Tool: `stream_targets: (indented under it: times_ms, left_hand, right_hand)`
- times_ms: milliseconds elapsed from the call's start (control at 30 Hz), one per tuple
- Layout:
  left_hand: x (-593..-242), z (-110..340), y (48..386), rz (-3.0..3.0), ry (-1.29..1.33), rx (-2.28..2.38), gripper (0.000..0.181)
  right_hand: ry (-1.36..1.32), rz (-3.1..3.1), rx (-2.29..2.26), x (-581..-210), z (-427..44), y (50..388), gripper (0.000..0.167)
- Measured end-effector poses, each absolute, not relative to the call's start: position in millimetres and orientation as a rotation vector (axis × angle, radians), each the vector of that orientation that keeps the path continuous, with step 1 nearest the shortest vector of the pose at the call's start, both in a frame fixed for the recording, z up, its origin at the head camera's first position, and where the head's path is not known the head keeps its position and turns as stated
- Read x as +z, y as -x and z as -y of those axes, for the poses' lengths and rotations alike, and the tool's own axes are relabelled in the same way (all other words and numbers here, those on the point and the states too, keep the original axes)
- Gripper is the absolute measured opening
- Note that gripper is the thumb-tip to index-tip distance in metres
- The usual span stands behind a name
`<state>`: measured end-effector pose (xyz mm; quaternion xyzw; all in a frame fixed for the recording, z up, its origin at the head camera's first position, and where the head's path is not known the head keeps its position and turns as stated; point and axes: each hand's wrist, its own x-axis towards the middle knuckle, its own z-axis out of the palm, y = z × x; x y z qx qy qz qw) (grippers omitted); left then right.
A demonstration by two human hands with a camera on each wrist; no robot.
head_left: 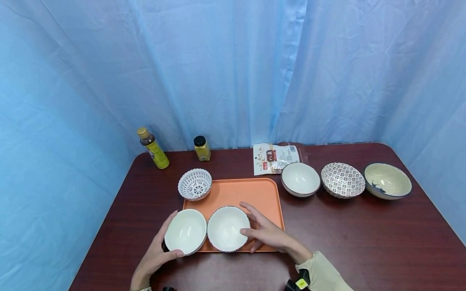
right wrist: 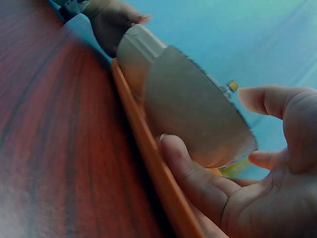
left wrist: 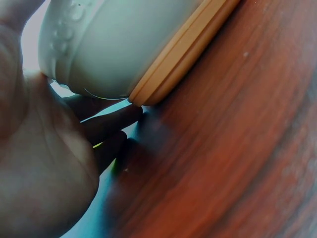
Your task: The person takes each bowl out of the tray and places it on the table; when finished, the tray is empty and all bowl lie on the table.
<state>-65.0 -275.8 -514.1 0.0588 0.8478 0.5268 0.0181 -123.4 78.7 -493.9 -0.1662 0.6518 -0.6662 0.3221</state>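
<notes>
From left: bottle [head_left: 157, 152] noted; pale bowl [head_left: 185, 231] cupped by left hand [head_left: 156, 252] at near-left corner of tray [head_left: 247, 192], far-left corner hidden by latticed bowl [head_left: 195, 184]. Jar [head_left: 202, 150] seen behind; dark-rimmed bowl [head_left: 226, 227] on tray, flanked by wide-spread fingers of right hand [head_left: 268, 233], contact unclear; packet [head_left: 273, 158] partly blocked by first of three bowls [head_left: 343, 180]. Raised dots [left wrist: 63, 32] on pale bowl shown only by left wrist view.

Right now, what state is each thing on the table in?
Bottle: upright, capped
Jar: upright, lidded
Packet: lying flat
Plain-rimmed bowl: empty, held
Speckle-rimmed bowl: empty
Lattice bowl: empty
Bowl by packet: empty
Patterned bowl: empty
Blue-rimmed bowl: empty
Tray: partly covered
</notes>
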Motion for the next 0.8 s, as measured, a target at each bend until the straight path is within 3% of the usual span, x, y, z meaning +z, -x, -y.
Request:
stream_targets:
  times_ms: [533,800]
  left_hand:
    - [-514.3,276.8,65.7,-2.640,-0.195,1.639,0.107]
    - [-516.1,277.5,66.0,-2.638,-0.209,1.645,0.108]
  right_hand:
    - [0.618,-1.643,-1.804,-504.4,-76.5,125.7,0.082]
    - [0.544,-1.680,-1.868,-502.7,-80.2,124.4,0.080]
